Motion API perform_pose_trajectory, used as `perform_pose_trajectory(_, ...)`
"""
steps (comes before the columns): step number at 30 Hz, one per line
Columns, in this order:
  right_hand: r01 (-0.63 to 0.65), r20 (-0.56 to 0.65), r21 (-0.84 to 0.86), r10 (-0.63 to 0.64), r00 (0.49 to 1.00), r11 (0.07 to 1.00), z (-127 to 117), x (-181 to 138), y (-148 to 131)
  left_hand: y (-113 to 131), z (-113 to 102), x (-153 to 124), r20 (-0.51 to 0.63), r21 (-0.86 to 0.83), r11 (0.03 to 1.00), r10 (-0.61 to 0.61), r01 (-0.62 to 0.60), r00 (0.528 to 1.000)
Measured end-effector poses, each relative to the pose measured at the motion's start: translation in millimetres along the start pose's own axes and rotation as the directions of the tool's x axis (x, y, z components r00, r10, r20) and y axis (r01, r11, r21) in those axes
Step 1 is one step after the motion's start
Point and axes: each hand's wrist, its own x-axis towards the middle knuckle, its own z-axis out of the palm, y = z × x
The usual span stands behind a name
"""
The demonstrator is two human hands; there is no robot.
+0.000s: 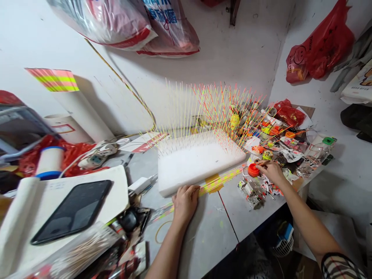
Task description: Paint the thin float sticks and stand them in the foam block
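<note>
A white foam block lies on the table with many thin yellow and red rods standing upright or leaning in its top. Along its front edge lies a flat bundle of thin rods banded in yellow, green and pink. My left hand is curled down onto this bundle beside the block's front corner; its fingertips are partly hidden. My right hand reaches into the clutter on the right, its fingers closed at a round orange-red cap.
Small jars, bottles and scraps crowd the table's right end, near a clear bottle with a green cap. At left lie a black phone on an open notebook and a bag of cotton swabs. Plastic bags hang above.
</note>
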Motion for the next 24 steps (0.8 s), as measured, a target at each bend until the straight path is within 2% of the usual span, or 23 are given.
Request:
perform_pose_trajectory(8, -0.112, 0.000, -0.084, 0.112, 0.994, 0.990, 9, 7, 0, 2, -1, 0, -0.004, 0.009, 1.000, -0.001, 0.001, 1.000)
perform_pose_trajectory(20, -0.140, -0.059, -0.102, 0.134, 0.989, 0.985, -16, -4, 6, 8, -5, -1, 0.033, 0.017, 1.000, -0.019, 0.018, 0.999)
perform_pose_trajectory(24, -0.085, -0.053, -0.051, 0.082, 0.995, 0.995, -23, -6, 2, 8, -4, -2, 0.022, 0.015, 1.000, -0.007, 0.007, 1.000)
